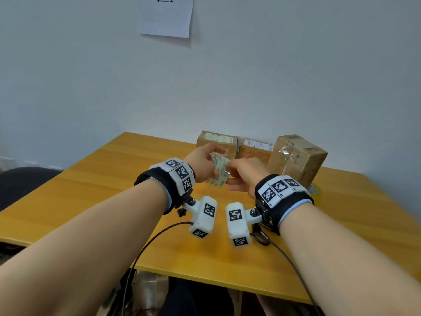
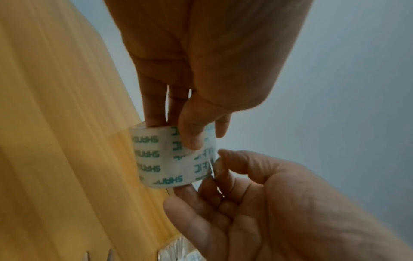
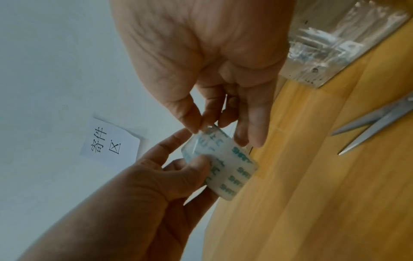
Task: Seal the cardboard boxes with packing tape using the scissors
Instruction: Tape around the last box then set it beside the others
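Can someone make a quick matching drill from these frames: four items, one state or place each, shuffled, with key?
Things:
1. tape roll
2. scissors
3. cardboard boxes
4. paper sheet

States or places:
A. stuck on the wall
B. standing in a row at the table's far edge
C. held in the air between left hand and right hand
D. lying on the table, blades apart

Pairs: 1-C, 2-D, 3-B, 4-A
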